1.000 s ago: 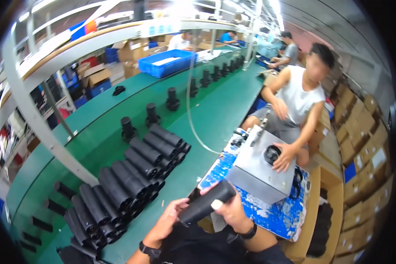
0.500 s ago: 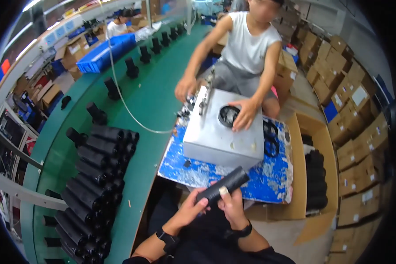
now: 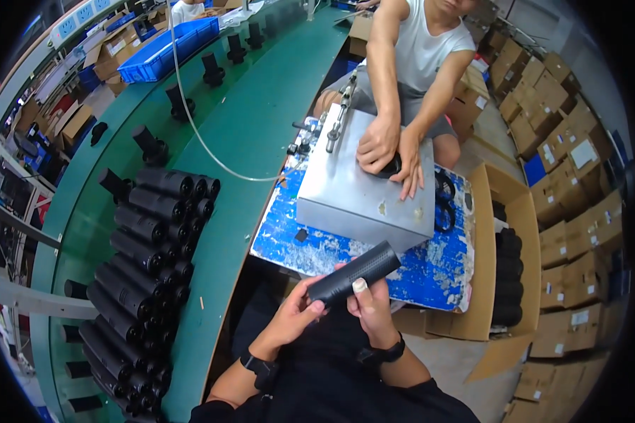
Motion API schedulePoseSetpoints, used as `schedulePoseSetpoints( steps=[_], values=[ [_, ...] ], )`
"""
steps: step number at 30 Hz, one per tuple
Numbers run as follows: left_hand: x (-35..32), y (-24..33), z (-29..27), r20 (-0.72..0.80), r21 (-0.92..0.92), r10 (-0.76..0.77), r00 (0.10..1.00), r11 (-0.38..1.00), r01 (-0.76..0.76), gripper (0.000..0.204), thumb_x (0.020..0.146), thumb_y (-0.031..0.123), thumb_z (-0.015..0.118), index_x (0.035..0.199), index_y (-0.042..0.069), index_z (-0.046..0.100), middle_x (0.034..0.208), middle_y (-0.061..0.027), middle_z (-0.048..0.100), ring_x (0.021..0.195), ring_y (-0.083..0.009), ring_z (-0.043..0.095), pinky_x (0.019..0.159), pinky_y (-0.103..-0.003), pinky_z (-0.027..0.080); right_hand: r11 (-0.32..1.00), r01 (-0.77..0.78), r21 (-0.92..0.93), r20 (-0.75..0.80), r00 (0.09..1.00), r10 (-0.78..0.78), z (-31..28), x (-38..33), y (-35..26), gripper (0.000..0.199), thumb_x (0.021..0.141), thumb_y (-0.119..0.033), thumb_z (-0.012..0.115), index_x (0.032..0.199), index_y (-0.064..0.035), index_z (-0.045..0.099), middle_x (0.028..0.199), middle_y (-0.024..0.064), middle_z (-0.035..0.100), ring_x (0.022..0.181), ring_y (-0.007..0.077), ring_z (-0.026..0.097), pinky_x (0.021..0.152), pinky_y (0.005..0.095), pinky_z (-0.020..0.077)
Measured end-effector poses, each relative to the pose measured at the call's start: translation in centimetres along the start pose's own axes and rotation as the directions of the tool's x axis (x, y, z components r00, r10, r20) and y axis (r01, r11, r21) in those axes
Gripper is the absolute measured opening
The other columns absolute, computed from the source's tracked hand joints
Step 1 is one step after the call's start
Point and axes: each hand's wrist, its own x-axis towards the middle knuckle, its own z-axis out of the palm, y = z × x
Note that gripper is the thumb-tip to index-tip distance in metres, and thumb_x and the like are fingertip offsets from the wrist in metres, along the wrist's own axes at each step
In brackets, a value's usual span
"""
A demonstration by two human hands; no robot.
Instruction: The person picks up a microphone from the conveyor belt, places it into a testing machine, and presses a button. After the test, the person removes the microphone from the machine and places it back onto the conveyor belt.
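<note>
The person's left hand (image 3: pixel 293 319) and right hand (image 3: pixel 375 314) gripped a black, cylindrical, textured tube (image 3: pixel 356 271), fingers (image 3: pixel 302 287) wrapped around it, in front of a chipped blue-painted table (image 3: pixel 310 250) bearing a grey metal box (image 3: pixel 353 201). Leftward, similar black tubes (image 3: pixel 138 283) lay stacked on a long green table (image 3: pixel 261 134).

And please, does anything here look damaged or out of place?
Yes. The blue tabletop looks worn, its paint flaked off in patches. A stray-looking dark scrap lies on it near the metal box. The black tube in the left hand and right hand shows no visible damage.
</note>
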Motion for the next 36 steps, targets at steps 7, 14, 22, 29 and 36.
schedulePoseSetpoints(
  steps=[7, 14, 22, 29, 36],
  values=[
    [0.2, 0.1, -0.3, 0.044, -0.031, -0.011, 0.999, 0.999, 0.012, 0.065, 0.104, 0.030, 0.069, 0.158, 0.006, 0.039, 0.126, -0.0055, 0.063, 0.101, -0.0128, 0.065, 0.089, -0.029, 0.054, 0.994, -0.004, 0.111, 0.031, 1.000, 0.000, -0.4, 1.1, -0.3, 0.037, 0.109, -0.023, 0.056, 0.140, -0.0033, 0.051, 0.132, 0.0204, 0.067, 0.055, 0.0049, 0.048, 0.045, 0.0201, 0.0376],
    [0.1, 0.4, -1.2, 0.036, -0.054, -0.016, 0.999, 0.998, 0.018, 0.065, 0.103, 0.019, 0.069, 0.158, 0.004, 0.039, 0.125, -0.0045, 0.062, 0.105, -0.0097, 0.063, 0.091, -0.027, 0.053, 0.992, -0.042, 0.122, 0.020, 0.999, 0.040, -0.1, 0.8, 0.9, 0.038, 0.109, -0.021, 0.056, 0.142, -0.0045, 0.048, 0.132, 0.0211, 0.067, 0.054, 0.0060, 0.049, 0.045, 0.0209, 0.0390],
    [0.3, -0.4, -1.8, 0.046, -0.023, -0.033, 0.998, 0.999, 0.034, 0.064, 0.103, 0.023, 0.070, 0.157, 0.005, 0.040, 0.129, -0.0054, 0.063, 0.105, -0.0121, 0.064, 0.092, -0.029, 0.054, 0.993, -0.074, 0.092, 0.017, 0.997, 0.073, -0.2, 0.9, 0.4, 0.040, 0.107, -0.025, 0.059, 0.140, -0.0046, 0.048, 0.130, 0.0210, 0.068, 0.059, 0.0090, 0.055, 0.049, 0.0224, 0.0446],
    [1.3, 2.1, -0.9, 0.057, 0.195, 0.143, 0.988, 0.969, -0.152, 0.050, 0.102, 0.017, 0.069, 0.148, 0.004, 0.053, 0.126, -0.0065, 0.066, 0.103, -0.0139, 0.064, 0.090, -0.029, 0.052, 0.779, 0.303, -0.548, 0.215, 0.952, -0.219, -5.9, 4.6, -6.3, 0.049, 0.096, -0.029, 0.069, 0.135, -0.0034, 0.055, 0.118, 0.0158, 0.072, 0.095, 0.0217, 0.072, 0.084, 0.0365, 0.0591],
    [12.2, 10.8, 3.5, 0.437, 0.714, 0.579, 0.688, 0.242, -0.657, 0.021, 0.097, 0.010, 0.070, 0.117, 0.005, 0.072, 0.115, -0.0118, 0.069, 0.106, -0.0309, 0.064, 0.094, -0.038, 0.052, 0.685, 0.210, -0.698, 0.260, 0.965, -0.031, -12.3, 18.7, -17.8, 0.051, 0.096, -0.038, 0.068, 0.132, -0.0017, 0.065, 0.120, 0.0095, 0.071, 0.091, 0.0207, 0.069, 0.084, 0.0382, 0.0573]
  ],
)
